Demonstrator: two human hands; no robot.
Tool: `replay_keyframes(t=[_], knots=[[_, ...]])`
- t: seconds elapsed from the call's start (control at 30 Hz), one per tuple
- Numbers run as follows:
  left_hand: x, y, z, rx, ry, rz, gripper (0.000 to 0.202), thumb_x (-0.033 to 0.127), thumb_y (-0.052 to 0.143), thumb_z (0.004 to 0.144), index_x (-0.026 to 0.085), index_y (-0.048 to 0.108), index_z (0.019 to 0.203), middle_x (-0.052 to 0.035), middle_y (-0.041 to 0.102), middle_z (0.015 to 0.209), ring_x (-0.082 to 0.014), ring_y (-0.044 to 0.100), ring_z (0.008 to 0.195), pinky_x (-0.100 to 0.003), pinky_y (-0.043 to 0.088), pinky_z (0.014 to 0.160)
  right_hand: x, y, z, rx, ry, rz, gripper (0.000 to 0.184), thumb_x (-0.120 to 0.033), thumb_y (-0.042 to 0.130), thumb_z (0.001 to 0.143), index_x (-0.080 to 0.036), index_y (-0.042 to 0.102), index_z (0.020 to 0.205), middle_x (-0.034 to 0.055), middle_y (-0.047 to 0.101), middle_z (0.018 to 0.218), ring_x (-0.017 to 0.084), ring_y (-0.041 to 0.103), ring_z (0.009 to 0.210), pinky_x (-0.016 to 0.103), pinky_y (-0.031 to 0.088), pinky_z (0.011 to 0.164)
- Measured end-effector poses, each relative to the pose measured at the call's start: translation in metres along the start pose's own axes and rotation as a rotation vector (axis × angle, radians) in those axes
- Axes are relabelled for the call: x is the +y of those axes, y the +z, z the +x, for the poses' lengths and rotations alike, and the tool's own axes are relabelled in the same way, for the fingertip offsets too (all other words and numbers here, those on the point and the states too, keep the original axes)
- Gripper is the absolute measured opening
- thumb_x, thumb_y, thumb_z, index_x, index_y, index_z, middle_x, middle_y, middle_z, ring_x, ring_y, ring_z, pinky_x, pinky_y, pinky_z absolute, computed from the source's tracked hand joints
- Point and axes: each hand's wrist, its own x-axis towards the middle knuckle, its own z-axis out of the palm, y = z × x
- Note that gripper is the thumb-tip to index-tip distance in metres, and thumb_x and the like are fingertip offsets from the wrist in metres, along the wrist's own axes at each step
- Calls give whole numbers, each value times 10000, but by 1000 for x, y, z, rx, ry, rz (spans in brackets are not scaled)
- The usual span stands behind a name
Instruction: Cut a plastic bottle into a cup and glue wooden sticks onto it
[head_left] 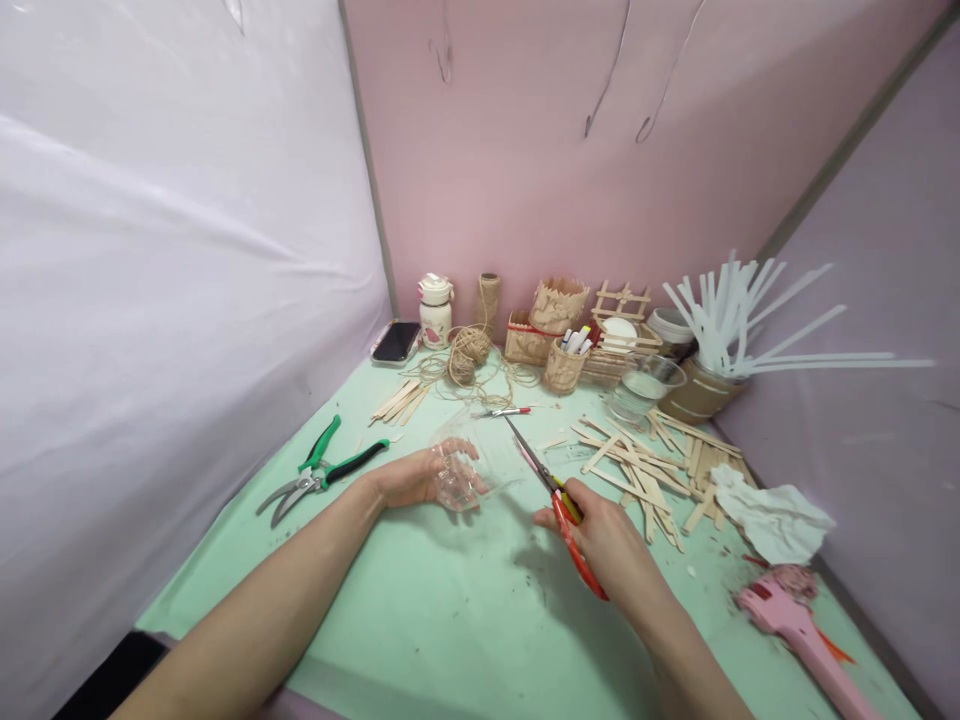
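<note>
Over the middle of the green table, my left hand (pixel 431 477) is curled palm up around a piece of clear plastic (pixel 461 478), which looks like a cut-up cup. Its see-through edges are hard to trace. My right hand (pixel 604 535) grips a pair of scissors (pixel 568 545) with red and yellow handles. The blades point up and left, slightly apart, to the right of the plastic. Just beyond both hands lies a small red-handled craft knife or similar tool (pixel 510 411).
Green-handled pruning shears (pixel 319 470) lie left. Wooden sticks (pixel 637 470), a tissue (pixel 776 515) and a pink glue gun (pixel 799 630) lie right. Behind stand a phone (pixel 396 342), bottle (pixel 436 315), twine (pixel 470 355), pen cup (pixel 564 368), clear cup (pixel 645 390) and jar of white sticks (pixel 705 385).
</note>
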Motion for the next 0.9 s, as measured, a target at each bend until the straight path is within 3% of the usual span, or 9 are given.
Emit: replay_keyframes(t=[0.23, 0.37, 0.43, 0.6, 0.9], knots=[[-4, -7, -1, 2, -2, -71, 491, 533, 603, 801, 188, 511, 1139, -133, 674, 1028, -281, 647, 973, -467, 429, 884, 2, -1, 1, 13, -14, -6, 359, -477, 545, 785, -239, 314, 647, -36, 700, 715, 148, 428, 551, 233, 270, 502], [-5, -9, 0, -19, 33, -127, 583, 558, 639, 758, 163, 537, 1175, -185, 615, 1199, -330, 600, 1089, -504, 378, 960, 0, 0, 2, 21, 4, -22, 373, -485, 547, 777, -236, 304, 642, -44, 683, 696, 140, 403, 534, 235, 259, 498], [-4, -8, 1, 6, 60, -147, 638, 550, 640, 764, 176, 497, 1261, -200, 560, 1286, -338, 582, 1124, -508, 365, 976, -1, 0, 2, 27, 4, -23, 361, -469, 533, 787, -235, 297, 646, -48, 666, 675, 137, 398, 529, 233, 267, 502], [-3, -5, 3, 17, 157, -165, 780, 505, 615, 810, 345, 197, 1449, -175, 535, 1317, -313, 618, 1084, -507, 398, 936, -1, 3, 3, 60, -17, -60, 375, -464, 521, 799, -236, 266, 647, -55, 544, 556, 135, 386, 516, 229, 253, 494], [-1, -5, 0, 55, 139, -156, 665, 456, 603, 833, 311, 291, 1402, -146, 602, 1182, -324, 624, 1064, -533, 397, 937, 0, 6, 2, 70, -21, -92, 451, -542, 574, 753, -239, 258, 648, -62, 501, 554, 138, 363, 523, 228, 258, 493]])
